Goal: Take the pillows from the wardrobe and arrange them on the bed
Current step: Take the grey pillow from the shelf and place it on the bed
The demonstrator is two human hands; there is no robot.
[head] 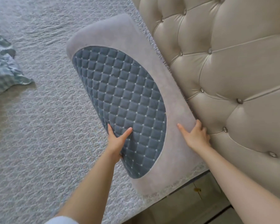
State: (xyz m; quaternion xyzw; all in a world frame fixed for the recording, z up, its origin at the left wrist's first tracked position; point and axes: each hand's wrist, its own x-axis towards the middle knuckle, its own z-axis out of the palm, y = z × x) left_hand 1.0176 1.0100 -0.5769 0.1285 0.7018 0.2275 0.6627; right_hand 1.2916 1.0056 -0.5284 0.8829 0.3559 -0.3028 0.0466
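Now pillow [128, 81] under both hands' fingers [182, 127].

Under the left hand [116, 139], the pillow [176, 113] is pale grey with a blue quilted diamond panel [120, 102]. Beside the right hand [196, 136], the headboard [233, 62] is beige.

Pillows: one pillow [120, 88], grey with a single blue quilted oval panel [120, 102].
Hands: two, the left hand [117, 139] and the right hand [195, 136], both on the pillow.
Beds: one bed [39, 126], under one textured grey cover.
Headboards: one tufted headboard [233, 62], about nine studs showing.
Other cloth: one crumpled green checked piece [5, 67], possibly a pillowcase.
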